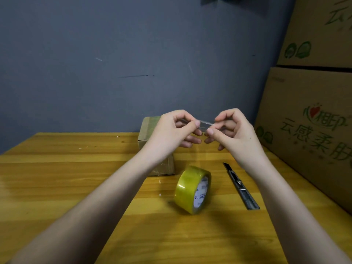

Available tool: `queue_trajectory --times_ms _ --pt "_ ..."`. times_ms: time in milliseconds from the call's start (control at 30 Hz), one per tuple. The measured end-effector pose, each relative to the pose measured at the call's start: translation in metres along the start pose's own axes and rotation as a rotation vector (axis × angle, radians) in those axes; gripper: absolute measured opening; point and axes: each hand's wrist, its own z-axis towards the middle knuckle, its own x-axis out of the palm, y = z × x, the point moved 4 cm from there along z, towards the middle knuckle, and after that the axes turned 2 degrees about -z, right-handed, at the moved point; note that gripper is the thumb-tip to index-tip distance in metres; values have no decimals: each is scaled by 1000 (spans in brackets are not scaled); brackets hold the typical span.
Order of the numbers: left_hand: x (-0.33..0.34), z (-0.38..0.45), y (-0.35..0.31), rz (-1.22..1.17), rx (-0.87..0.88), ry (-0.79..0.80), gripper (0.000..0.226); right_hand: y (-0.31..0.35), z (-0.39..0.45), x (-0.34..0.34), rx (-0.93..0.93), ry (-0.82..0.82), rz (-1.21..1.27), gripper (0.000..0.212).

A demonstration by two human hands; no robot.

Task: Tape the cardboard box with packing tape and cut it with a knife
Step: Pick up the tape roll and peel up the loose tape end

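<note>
Yellow-tinted tape roll (192, 189) stands on edge on the wooden table (57, 178); utility knife (240, 185) lies just right of it, blade out. Above and beyond, left hand (172, 129) and right hand (231, 128) each pinch an end of a short clear tape strip (206, 125), fingers curled. Small cardboard box (146, 134) sits behind the left wrist, near the grey wall (114, 63). Large printed cartons (312, 111) stacked far right.

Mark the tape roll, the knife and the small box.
tape roll (187, 184): head view, on its yellowish outer band.
knife (240, 185): head view, on the metal handle by the slider.
small cardboard box (144, 139): head view, on its left front face.
</note>
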Motion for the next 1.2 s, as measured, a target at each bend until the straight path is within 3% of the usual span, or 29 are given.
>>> queue_trajectory --times_ms 533,767,1200 --pt "-1 -2 5 -17 -5 -84 14 -6 -11 10 -188 -130 -119 4" --pt "-1 -3 4 -34 -32 -110 12 -5 -12 14 -230 -188 -201 13" --pt "-1 -5 5 -57 -57 -143 14 -6 -12 14 -138 -244 -126 15"
